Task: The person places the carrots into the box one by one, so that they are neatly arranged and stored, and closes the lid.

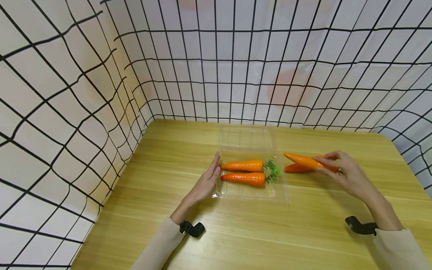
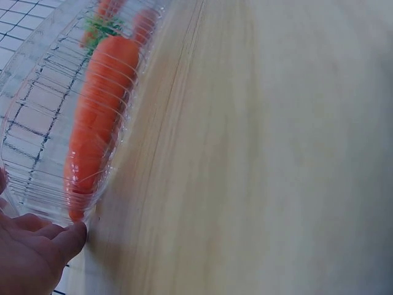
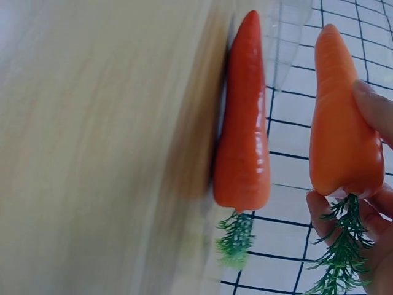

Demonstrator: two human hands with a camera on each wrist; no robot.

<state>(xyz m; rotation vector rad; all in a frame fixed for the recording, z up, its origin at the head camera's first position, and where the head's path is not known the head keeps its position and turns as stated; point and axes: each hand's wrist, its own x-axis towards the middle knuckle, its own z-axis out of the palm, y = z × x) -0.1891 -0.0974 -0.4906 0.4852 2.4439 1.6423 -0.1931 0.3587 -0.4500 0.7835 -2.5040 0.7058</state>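
Observation:
My right hand (image 1: 347, 174) pinches an orange carrot (image 3: 344, 129) with green leaves, raised above the table. Below it, a redder carrot (image 3: 244, 123) lies on the wood, partly hidden by the held one in the head view. An open clear plastic clamshell box (image 1: 249, 193) sits at the middle, holding two carrots, the far one (image 1: 241, 165) and the near one (image 1: 244, 179), side by side with leafy ends to the right. Against the box's left end rests my left hand (image 1: 204, 183), its fingers fairly straight, the thumb (image 2: 75, 239) by the carrot's tip.
The box's lid (image 1: 245, 137) lies folded back toward the rear edge. Black wire grid panels (image 1: 233, 71) with pale sheeting behind them stand along the back and sides of the wooden table (image 1: 243, 232).

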